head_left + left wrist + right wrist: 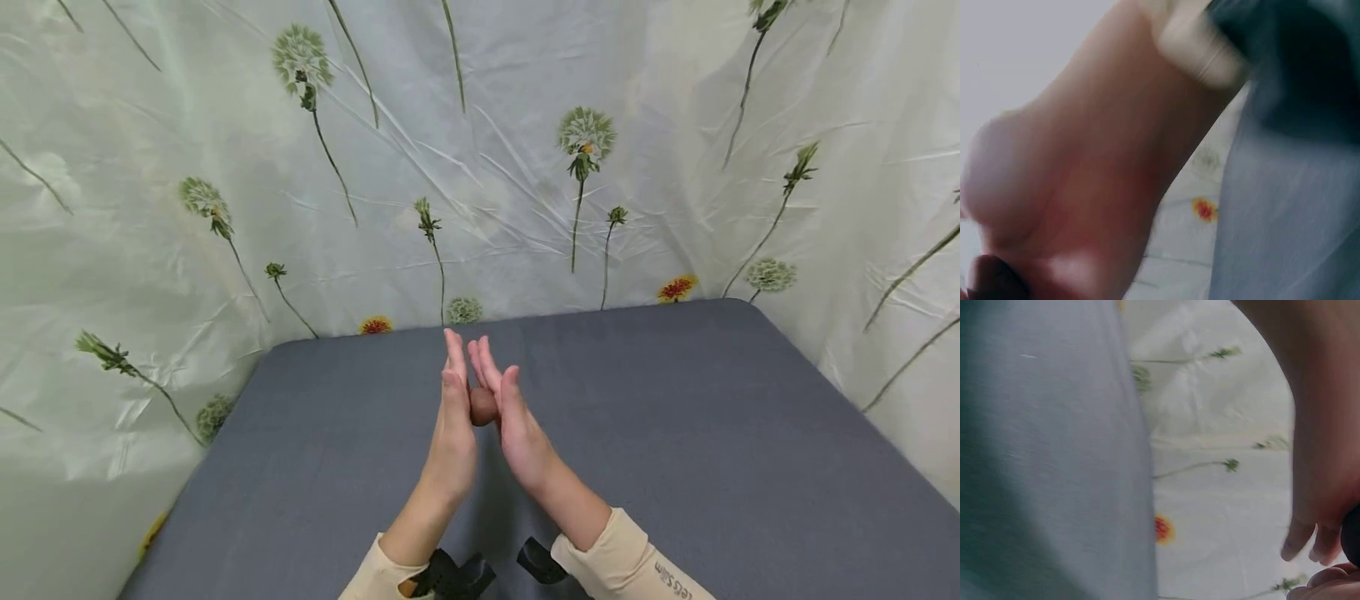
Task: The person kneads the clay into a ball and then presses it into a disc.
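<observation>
A small brown ball, smooth like clay, sits between the two palms in the head view. My left hand presses it from the left with straight fingers pointing up and away. From the other side my right hand leans in against it, its fingers also straight. The fingertips of both hands come close together above the ball. In the left wrist view the ball shows dark at the bottom left corner, below the blurred palm. At the right edge of the right wrist view, only part of the ball shows.
Below the hands spreads a dark grey table with rounded far corners. A pale curtain printed with dandelions hangs behind and around it. Black straps sit near the cream sleeves.
</observation>
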`<state>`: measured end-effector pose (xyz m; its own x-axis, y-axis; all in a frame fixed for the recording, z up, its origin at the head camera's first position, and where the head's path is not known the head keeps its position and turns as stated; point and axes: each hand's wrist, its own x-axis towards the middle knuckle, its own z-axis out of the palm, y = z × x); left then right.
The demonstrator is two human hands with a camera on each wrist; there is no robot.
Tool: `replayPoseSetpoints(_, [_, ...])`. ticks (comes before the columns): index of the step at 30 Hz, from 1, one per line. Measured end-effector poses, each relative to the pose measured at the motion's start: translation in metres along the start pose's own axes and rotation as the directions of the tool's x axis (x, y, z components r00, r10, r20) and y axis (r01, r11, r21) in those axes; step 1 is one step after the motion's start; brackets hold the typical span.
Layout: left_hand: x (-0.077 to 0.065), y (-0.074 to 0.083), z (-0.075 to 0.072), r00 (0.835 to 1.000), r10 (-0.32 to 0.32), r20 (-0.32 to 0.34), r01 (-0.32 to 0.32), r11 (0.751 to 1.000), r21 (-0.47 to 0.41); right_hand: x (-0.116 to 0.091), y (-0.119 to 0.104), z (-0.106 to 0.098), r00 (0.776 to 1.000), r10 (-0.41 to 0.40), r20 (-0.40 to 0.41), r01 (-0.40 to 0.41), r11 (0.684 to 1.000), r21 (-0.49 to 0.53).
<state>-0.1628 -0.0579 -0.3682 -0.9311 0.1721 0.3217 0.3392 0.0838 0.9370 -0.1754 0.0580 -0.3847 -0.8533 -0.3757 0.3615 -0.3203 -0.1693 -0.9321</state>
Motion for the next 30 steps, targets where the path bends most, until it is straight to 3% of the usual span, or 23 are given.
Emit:
replayPoseSetpoints(5, [0.013,0.000,-0.013,0.996,-0.074,-0.057,0.071,0.996,-0.061,-0.012,0.010,0.013,0.998,0.020,0.057,-0.019,0.999,-0.027])
replayPoseSetpoints(8, [0.016,0.002,-0.018,0.994,-0.085,-0.072,0.081,0.995,-0.060,-0.015,0.011,0.017,0.997,0.039,0.059,-0.037,0.999,-0.033])
replayPoseSetpoints(10, [0.016,0.003,-0.019,0.994,-0.062,-0.085,0.061,0.998,-0.010,-0.016,0.013,0.018,0.996,0.065,0.064,-0.063,0.997,-0.045])
replayPoseSetpoints(12, [0.015,0.003,-0.018,0.996,-0.010,-0.093,0.019,0.995,0.096,-0.015,0.015,0.018,0.993,0.096,0.062,-0.092,0.994,-0.055])
replayPoseSetpoints(15, [0.010,0.000,-0.010,0.995,0.053,-0.081,-0.032,0.969,0.246,-0.014,0.018,0.014,0.992,0.124,0.033,-0.124,0.992,-0.015])
replayPoseSetpoints(17, [0.005,-0.006,-0.001,0.997,0.050,-0.058,-0.032,0.961,0.276,-0.013,0.017,0.008,0.994,0.111,-0.003,-0.111,0.994,0.013])
replayPoseSetpoints(20, [0.001,-0.015,0.013,0.999,-0.032,-0.006,0.033,0.985,0.170,-0.011,0.011,-0.003,0.996,0.055,-0.070,-0.055,0.998,0.011])
replayPoseSetpoints(23, [0.004,-0.021,0.018,0.994,-0.108,0.033,0.108,0.994,0.012,-0.011,0.006,-0.006,0.992,-0.029,-0.126,0.018,0.996,-0.092])
replayPoseSetpoints(25, [0.009,-0.020,0.014,0.989,-0.142,0.049,0.147,0.983,-0.112,-0.013,0.004,-0.001,0.989,-0.087,-0.124,0.057,0.973,-0.221])
replayPoseSetpoints(28, [0.018,-0.014,0.001,0.983,-0.180,0.039,0.184,0.946,-0.267,-0.017,0.007,0.009,0.989,-0.136,-0.064,0.105,0.929,-0.355])
replayPoseSetpoints(30, [0.020,-0.009,-0.005,0.982,-0.190,0.020,0.188,0.939,-0.288,-0.020,0.010,0.014,0.992,-0.123,-0.031,0.102,0.924,-0.369])
